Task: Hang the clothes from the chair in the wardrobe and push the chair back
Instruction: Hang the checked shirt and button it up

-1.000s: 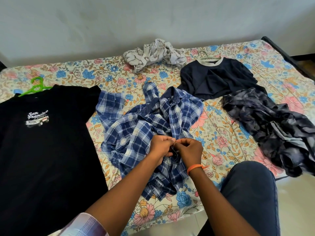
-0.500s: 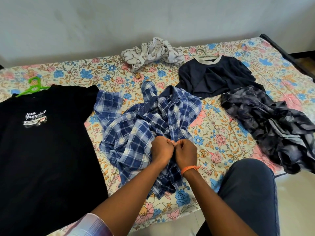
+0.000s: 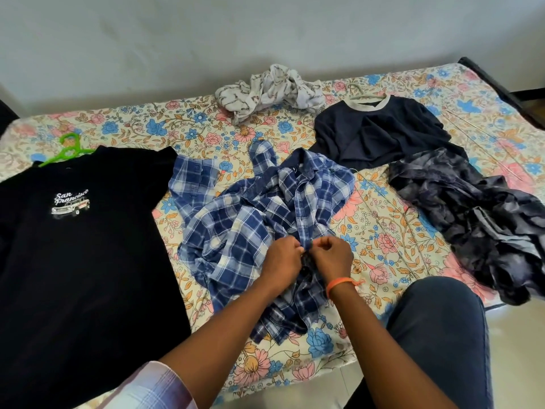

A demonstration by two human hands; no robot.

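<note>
At the centre of the frame, both hands meet over the front edge of a blue plaid shirt that lies rumpled on a floral-sheeted bed. The left hand and the right hand each have their fingers curled in, pinching the shirt's fabric where the two front edges come together; whether a button is being fastened or undone cannot be told, as the fingertips hide it. An orange band circles the right wrist.

The step in hand looks like readying this shirt for a hanger, part of getting the clothes ready for the wardrobe. No hanger is visible in the plaid shirt, so the next move probably calls for finishing the work at the placket, then finding a hanger and threading it through the collar.

Other clothes wait on the bed. At the left lies a black T-shirt already on a green hanger. At the upper right a navy top sits on a pale hanger whose hook shows above its collar. A dark mottled garment is heaped at the right edge, and a crumpled white patterned cloth lies at the upper centre.

No container, wardrobe or chair is in view.
</note>
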